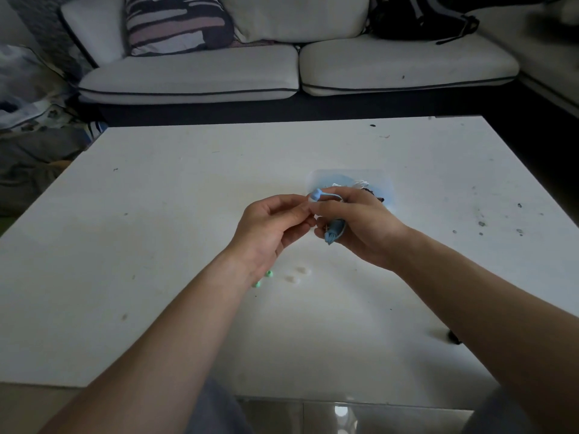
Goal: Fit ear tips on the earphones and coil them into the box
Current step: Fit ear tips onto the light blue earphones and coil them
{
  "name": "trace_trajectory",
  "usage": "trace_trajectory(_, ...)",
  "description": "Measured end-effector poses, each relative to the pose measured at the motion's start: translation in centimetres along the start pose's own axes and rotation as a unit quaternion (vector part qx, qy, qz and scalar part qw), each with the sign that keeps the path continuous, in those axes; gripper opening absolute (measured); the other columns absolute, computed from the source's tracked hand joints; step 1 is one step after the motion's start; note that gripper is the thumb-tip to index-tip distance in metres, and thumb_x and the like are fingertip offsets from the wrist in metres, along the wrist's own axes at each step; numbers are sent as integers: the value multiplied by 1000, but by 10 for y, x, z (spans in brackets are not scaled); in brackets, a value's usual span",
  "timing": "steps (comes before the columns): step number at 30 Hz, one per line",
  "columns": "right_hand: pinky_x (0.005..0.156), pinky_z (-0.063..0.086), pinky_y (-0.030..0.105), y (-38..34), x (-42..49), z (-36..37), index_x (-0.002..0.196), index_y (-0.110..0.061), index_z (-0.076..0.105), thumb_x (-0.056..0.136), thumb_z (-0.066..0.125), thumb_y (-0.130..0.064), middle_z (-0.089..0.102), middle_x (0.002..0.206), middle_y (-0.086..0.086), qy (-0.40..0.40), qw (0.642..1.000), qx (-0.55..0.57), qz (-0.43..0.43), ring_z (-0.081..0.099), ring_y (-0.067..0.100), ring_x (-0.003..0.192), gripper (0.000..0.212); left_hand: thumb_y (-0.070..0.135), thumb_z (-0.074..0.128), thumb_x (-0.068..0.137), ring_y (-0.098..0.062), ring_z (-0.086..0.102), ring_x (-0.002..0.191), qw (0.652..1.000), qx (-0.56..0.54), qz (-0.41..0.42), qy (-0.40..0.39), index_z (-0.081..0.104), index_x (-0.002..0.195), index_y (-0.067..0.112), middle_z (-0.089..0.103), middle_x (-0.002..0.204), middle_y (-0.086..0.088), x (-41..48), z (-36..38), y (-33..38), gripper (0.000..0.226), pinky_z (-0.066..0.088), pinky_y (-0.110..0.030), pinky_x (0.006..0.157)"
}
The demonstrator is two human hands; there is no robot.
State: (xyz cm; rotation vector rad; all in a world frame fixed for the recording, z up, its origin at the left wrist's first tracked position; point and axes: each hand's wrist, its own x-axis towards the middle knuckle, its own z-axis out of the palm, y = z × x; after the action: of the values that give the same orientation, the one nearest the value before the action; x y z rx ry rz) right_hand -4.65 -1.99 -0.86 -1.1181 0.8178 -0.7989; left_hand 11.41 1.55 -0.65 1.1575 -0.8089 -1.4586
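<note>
My right hand (360,227) grips a bundled light-blue earphone cable (334,232), its coil sticking out below the fingers. One blue earbud (315,195) pokes up between both hands. My left hand (272,227) pinches at that earbud with thumb and forefinger; whether a tip sits between the fingers is hidden. Behind the right hand lies a clear box (387,189) with blue, white and dark earphones inside. On the white table (156,245) near my left wrist lie two green ear tips (268,273) and two white ear tips (302,270).
A white sofa (282,73) with a striped cushion (178,23) stands beyond the table's far edge. A black bag (419,17) sits on it at the right. A small dark object (454,337) lies near the table's front right.
</note>
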Motion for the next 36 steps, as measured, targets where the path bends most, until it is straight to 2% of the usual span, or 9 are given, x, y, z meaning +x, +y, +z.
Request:
trace_trajectory(3,74,54,31,1,1,-4,90,0,68,92,67,-7,60,78,11,17,1000,-7,-7,58,19,69,7,5,66,90,-15,70,76,1000,4,-1,6,68,106,-3,72,86,-9,1,-1,1,18,55,-19,70)
trace_trajectory(7,71,55,28,1,1,-9,98,3,69,94,62,-3,63,76,11,26,1000,0,-7,61,18,68,10,8,69,88,-15,70,75,1000,14,-6,20,69,102,3,72,86,-7,0,-2,2,15,56,-20,69)
trace_trajectory(11,70,56,26,0,2,-7,94,-1,67,98,56,-2,62,71,7,33,996,77,17,61,15,66,12,2,70,85,-13,67,74,999,-15,-16,25,69,94,10,72,87,-5,0,-4,5,12,54,-20,68)
trace_trajectory(15,71,55,25,-1,2,-6,100,-3,63,101,51,-5,61,83,5,-2,986,159,47,58,11,69,13,0,69,85,-9,61,73,1000,-8,-14,15,68,93,14,68,90,-5,-1,-3,6,16,49,-19,69)
trace_trajectory(20,63,52,23,-3,1,-1,97,-5,65,103,44,-5,54,85,5,-7,973,218,71,50,11,63,22,-5,67,83,-9,65,75,999,-37,-16,0,70,89,12,70,88,-6,0,-2,5,18,53,-18,70)
trace_trajectory(23,62,52,23,-4,0,1,101,-3,67,104,42,-5,58,86,5,0,970,229,77,50,12,64,26,-10,64,83,-10,69,77,997,-72,-20,-2,68,89,8,72,86,-7,0,-2,5,19,56,-18,75)
trace_trajectory(27,66,55,25,-9,-3,3,95,-2,66,103,46,-6,66,80,6,11,966,243,87,57,12,65,22,-12,64,83,-12,71,79,995,-94,-34,-1,69,91,6,71,90,-9,0,-2,7,20,57,-19,77)
trace_trajectory(32,64,54,24,-10,-3,4,90,-8,62,98,58,-9,64,76,5,38,976,204,65,55,12,61,9,-9,64,85,-14,71,82,992,-109,-56,-1,70,94,4,72,91,-10,-2,-1,10,17,58,-20,81)
trace_trajectory(36,62,54,24,-8,-2,3,83,-8,60,95,62,-10,57,72,4,52,979,186,58,55,12,58,13,-5,59,90,-15,71,79,988,-136,-75,3,71,95,0,73,90,-12,-2,0,10,14,59,-22,78)
